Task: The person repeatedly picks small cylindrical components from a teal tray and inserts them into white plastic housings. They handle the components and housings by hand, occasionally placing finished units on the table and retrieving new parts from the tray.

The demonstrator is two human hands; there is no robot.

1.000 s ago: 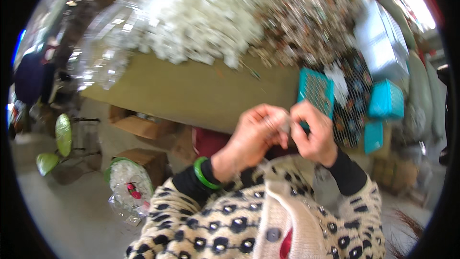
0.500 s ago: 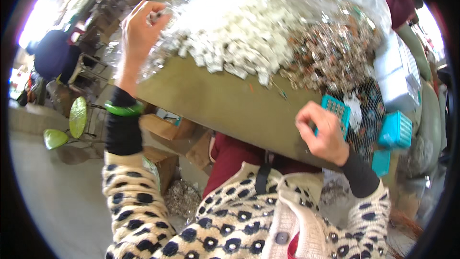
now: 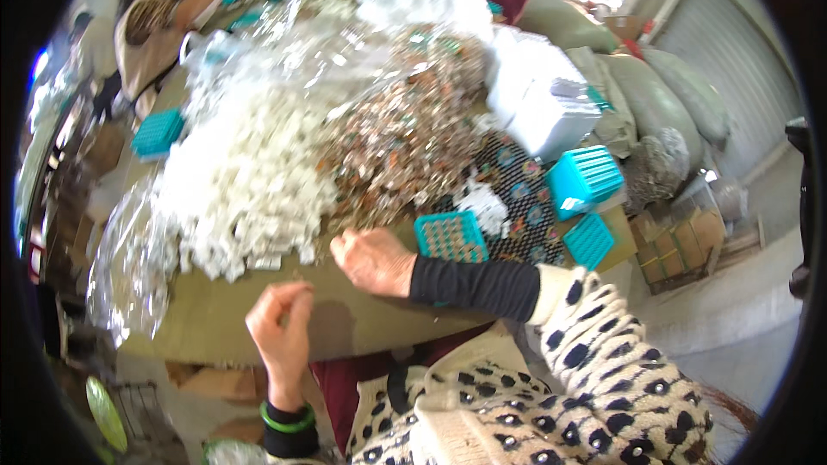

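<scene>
My left hand, a green bangle at its wrist, is held over the near part of the table. Its fingers are curled together in a pinch, and I cannot make out what is in them. My right hand rests low at the near edge of a heap of shiny clear and brownish small pieces, its fingers bent and their tips partly hidden. Left of it spreads a heap of small white pieces. Beside my right wrist lies a teal tray with rows of small brownish pieces.
A white crumpled bundle lies on dark patterned cloth. Further right are a teal basket, a teal tray and white boxes. A clear plastic bag hangs at the table's left; another person sits beyond.
My view has swung right. My left hand has come back from the far left side to the near table; my right hand has moved from beside the teal tray to the heap's edge.
</scene>
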